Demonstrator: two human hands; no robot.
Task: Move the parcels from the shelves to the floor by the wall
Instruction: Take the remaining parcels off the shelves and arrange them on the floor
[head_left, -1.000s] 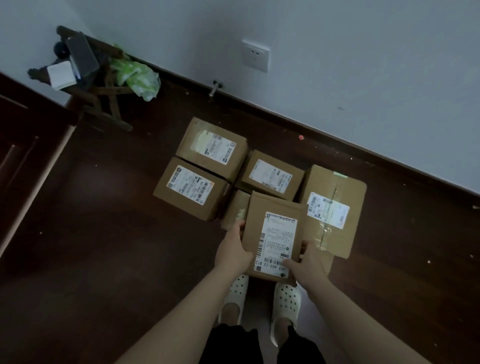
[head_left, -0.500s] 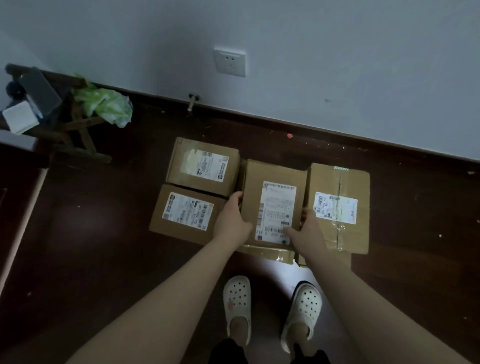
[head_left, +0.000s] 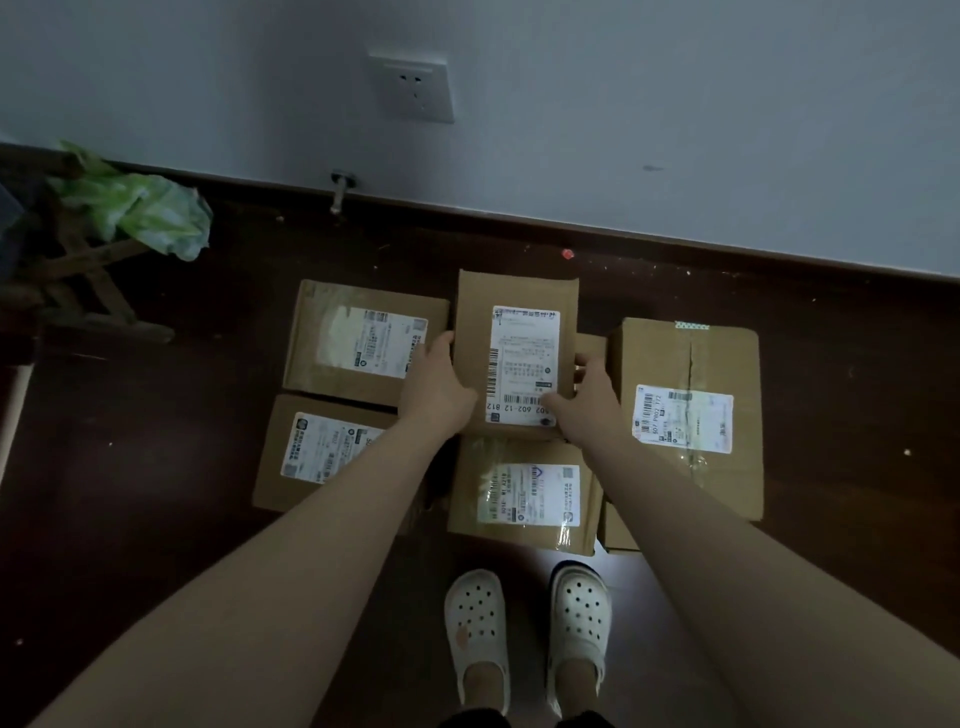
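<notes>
The centre label (head_left: 524, 364), on the centre parcel (head_left: 517, 291) in the upper middle of the frame, shows barcodes and "602-12 B12" sideways along its lower edge. At the right of the frame, the right label (head_left: 683, 418) on the right parcel (head_left: 649, 353) reads roughly "507 P002 T72". The lower label (head_left: 527, 493), on the lower centre parcel (head_left: 467, 493), shows "A218". All other print is too small or dim to read.

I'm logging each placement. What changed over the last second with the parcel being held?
The tall brown cardboard parcel with the white label moved away from the person toward the white wall, uncovering the brown labelled parcel nearest the white clogs. The left hand and right hand still grip its sides. The other brown parcels stayed put.
</notes>
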